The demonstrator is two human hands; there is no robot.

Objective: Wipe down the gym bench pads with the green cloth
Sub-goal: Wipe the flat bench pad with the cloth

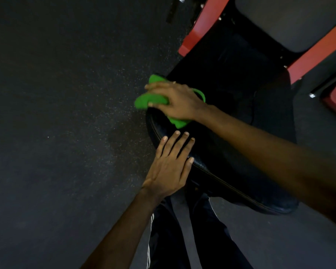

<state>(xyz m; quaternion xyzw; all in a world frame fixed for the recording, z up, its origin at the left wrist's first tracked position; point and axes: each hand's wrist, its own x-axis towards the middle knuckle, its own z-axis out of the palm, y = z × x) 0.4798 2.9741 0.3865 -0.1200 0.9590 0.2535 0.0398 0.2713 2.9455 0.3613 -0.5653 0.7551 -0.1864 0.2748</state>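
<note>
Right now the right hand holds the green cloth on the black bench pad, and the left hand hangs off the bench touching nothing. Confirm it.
Not quite. The left hand is not hanging free: the head view shows it lying flat, fingers straight, on the near edge of the black bench pad. The rest stands: the right hand holds the green cloth on the pad.

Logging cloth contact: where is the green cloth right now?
Head view: green cloth sits bunched under the right hand at the left edge of the bench pad, beyond the left hand.
</note>
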